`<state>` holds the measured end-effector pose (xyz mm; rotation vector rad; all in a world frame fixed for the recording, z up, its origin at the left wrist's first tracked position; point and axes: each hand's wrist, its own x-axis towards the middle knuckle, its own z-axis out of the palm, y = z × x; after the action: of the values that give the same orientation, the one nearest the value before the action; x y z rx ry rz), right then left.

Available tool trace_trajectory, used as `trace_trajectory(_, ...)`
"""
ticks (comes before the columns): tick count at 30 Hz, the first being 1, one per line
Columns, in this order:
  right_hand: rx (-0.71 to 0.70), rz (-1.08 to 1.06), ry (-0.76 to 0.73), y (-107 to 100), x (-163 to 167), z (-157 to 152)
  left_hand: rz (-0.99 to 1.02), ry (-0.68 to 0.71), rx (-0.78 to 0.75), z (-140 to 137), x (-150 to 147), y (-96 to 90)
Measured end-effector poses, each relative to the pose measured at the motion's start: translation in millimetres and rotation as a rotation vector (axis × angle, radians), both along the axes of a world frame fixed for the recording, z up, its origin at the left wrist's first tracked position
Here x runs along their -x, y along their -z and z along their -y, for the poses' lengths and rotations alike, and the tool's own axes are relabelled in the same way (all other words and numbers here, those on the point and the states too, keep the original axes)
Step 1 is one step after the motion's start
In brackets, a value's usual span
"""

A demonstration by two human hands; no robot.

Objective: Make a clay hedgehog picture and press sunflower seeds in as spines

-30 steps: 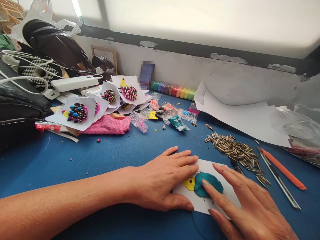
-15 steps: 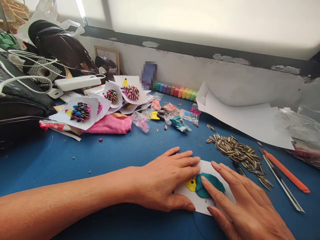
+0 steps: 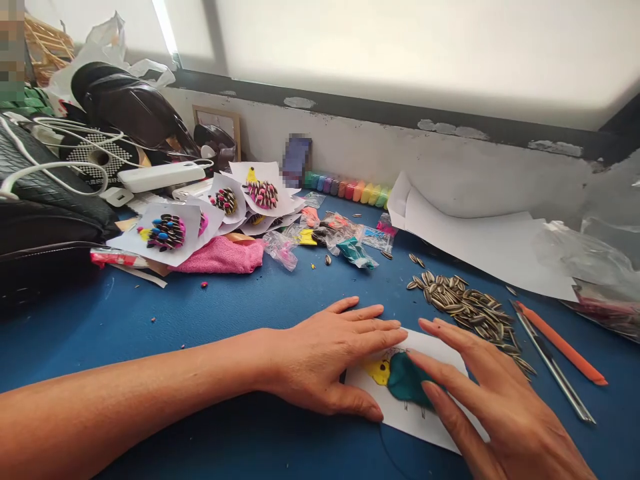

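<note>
A small white paper (image 3: 417, 427) lies on the blue table, carrying a drawn animal figure. Its head is a yellow clay piece (image 3: 378, 373) with a dark dot for an eye, and its body is a flattened teal clay piece (image 3: 406, 383). Thin drawn legs show below the body. My left hand (image 3: 325, 363) rests palm down over the paper's left side, fingers spread. At the teal clay's right side, my right hand (image 3: 505, 400) has its fingers apart, with the index finger and thumb at the clay and covering part of it. It grips nothing.
Sunflower seeds (image 3: 465, 307) lie heaped beyond my right hand, beside an orange pen-like tool (image 3: 563, 343) and a silver craft knife (image 3: 553, 367). Bagged clay (image 3: 356, 253), finished seed hedgehogs (image 3: 167, 231), a pink cloth (image 3: 220, 255) and white sheets (image 3: 480, 247) lie farther back.
My right thumb has moved up from the paper to the teal clay's lower right edge. The teal piece looks more pointed at lower right. My left hand stays flat; the view has shifted slightly.
</note>
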<state>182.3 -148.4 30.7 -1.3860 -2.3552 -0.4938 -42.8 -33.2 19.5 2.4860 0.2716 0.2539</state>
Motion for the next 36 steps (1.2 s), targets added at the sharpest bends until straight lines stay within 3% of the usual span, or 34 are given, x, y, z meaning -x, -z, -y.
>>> trace_trajectory(6,0.012,-0.022,0.013,15,-8,8,0.017,-0.053,-0.037,2,1,1.7)
trace_trajectory(12,-0.012,0.005,-0.083,18,-11,10,0.022,-0.064,-0.113,3,2,4.1)
trace_trajectory(20,-0.089,0.02,-0.157,25,-8,6,0.015,-0.038,-0.078,1,1,4.1)
trace_trajectory(36,-0.072,0.024,-0.1,29,-10,6,-0.011,-0.031,-0.069,2,3,3.0)
